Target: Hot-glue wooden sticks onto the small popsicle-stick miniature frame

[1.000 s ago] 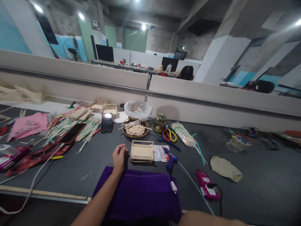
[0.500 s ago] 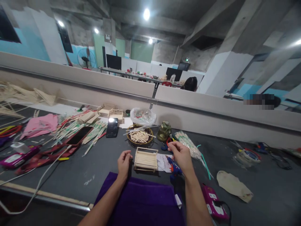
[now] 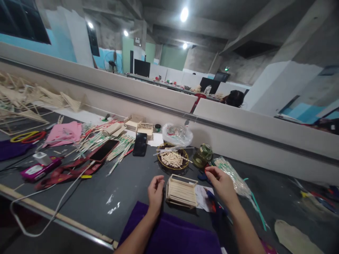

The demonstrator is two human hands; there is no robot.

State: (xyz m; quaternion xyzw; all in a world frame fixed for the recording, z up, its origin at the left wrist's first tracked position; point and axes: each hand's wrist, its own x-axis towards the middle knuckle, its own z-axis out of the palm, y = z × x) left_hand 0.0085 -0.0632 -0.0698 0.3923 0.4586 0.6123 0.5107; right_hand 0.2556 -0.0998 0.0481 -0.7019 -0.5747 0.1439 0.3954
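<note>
A small frame built of pale sticks (image 3: 181,191) stands on the dark table between my hands. Just left of it is my left hand (image 3: 156,192), its fingers curled together; what they hold, if anything, is too small to tell. My right hand (image 3: 221,181) is above a blue glue gun (image 3: 215,204), with thumb and fingertips pinched near red-handled scissors (image 3: 206,170); anything in that pinch cannot be made out. White paper (image 3: 203,197) lies partly under the stick frame. Behind it, a round basket (image 3: 173,165) holds many short sticks.
A green glass jar (image 3: 202,155), a plastic bag (image 3: 177,134) and bagged sticks (image 3: 233,175) lie toward the partition (image 3: 148,102). Two phones, striped sticks, pink cloth (image 3: 63,133) and a cable are left. Purple cloth (image 3: 169,234) covers the near edge. Another person's head shows beyond.
The view has swung left, so the scene sits further right and the table is tilted more. Both hands keep nearly the same pose beside the stick frame.
</note>
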